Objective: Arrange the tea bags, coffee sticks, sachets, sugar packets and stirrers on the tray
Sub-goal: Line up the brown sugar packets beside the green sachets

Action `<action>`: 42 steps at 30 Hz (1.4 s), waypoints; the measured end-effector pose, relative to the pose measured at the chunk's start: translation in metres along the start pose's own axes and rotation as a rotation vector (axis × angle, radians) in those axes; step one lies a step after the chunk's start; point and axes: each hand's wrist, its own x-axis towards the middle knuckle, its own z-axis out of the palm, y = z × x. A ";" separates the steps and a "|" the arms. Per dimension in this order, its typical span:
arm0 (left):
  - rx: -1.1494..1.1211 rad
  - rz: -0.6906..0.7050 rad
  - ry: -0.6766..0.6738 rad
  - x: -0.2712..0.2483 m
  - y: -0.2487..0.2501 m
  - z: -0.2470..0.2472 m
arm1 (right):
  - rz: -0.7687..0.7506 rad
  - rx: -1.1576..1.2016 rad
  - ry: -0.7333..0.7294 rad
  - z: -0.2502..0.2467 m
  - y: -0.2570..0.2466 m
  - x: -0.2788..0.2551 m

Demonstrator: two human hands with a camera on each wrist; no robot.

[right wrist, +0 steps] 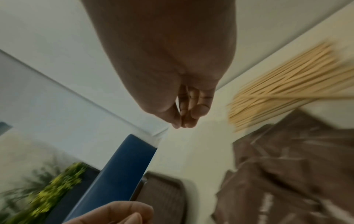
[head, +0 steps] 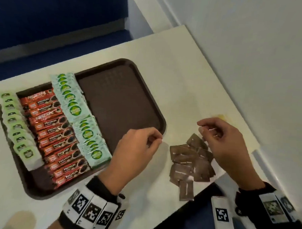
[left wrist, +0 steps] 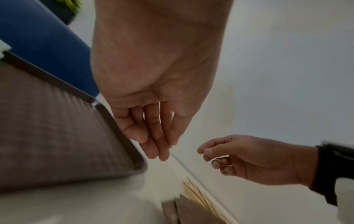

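A brown tray [head: 123, 104] [left wrist: 57, 136] [right wrist: 162, 189] holds a row of green-and-white tea bags [head: 19, 131], a row of red coffee sticks [head: 57, 138] and a row of mint sachets [head: 81, 114]; its right half is bare. Brown sugar packets [head: 188, 161] [right wrist: 287, 166] lie heaped on the table right of the tray. Wooden stirrers [right wrist: 283, 84] [left wrist: 195, 192] lie beyond them, mostly hidden in the head view. My left hand [head: 156, 140] [left wrist: 159, 150] hovers over the tray's near right corner, fingers relaxed, holding nothing. My right hand [head: 202, 129] [left wrist: 206, 153] [right wrist: 182, 124] hangs above the packets, fingertips pinched together with nothing visible between them.
The white table [head: 182, 81] ends at a wall on the right, and its near edge cuts in just behind the packet pile. A blue surface [head: 47, 23] lies beyond the far edge. A green plant [right wrist: 57, 186] shows blurred in the right wrist view.
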 end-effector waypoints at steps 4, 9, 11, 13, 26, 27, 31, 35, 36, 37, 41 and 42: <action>0.139 0.038 -0.157 0.002 0.013 0.047 | 0.076 -0.096 0.084 -0.016 0.053 -0.038; 0.268 0.122 -0.202 0.010 0.022 0.080 | 0.190 -0.105 0.132 -0.003 0.090 -0.084; 0.338 0.130 -0.210 0.014 0.025 0.088 | 0.249 -0.069 0.133 0.004 0.094 -0.101; 0.421 0.122 -0.213 0.017 0.028 0.094 | 0.280 -0.041 0.102 0.012 0.093 -0.116; 0.594 0.101 -0.285 0.028 0.022 0.118 | 0.264 -0.298 -0.277 0.055 0.077 -0.122; 0.569 0.103 -0.293 0.028 0.021 0.118 | 0.270 -0.310 -0.279 0.056 0.076 -0.121; 0.499 0.136 -0.334 0.025 0.017 0.116 | 0.282 -0.356 -0.274 0.057 0.074 -0.119; 0.434 0.163 -0.347 0.020 0.012 0.111 | 0.265 -0.349 -0.233 0.065 0.077 -0.120; 0.408 0.171 -0.347 0.019 0.012 0.110 | 0.260 -0.322 -0.221 0.068 0.079 -0.120; 0.382 0.179 -0.348 0.017 0.012 0.108 | 0.261 -0.293 -0.211 0.072 0.080 -0.121; 0.345 0.219 -0.364 0.008 0.009 0.105 | 0.256 -0.146 -0.132 0.084 0.081 -0.121; 0.333 0.220 -0.361 0.007 0.007 0.104 | 0.253 -0.112 -0.107 0.086 0.080 -0.120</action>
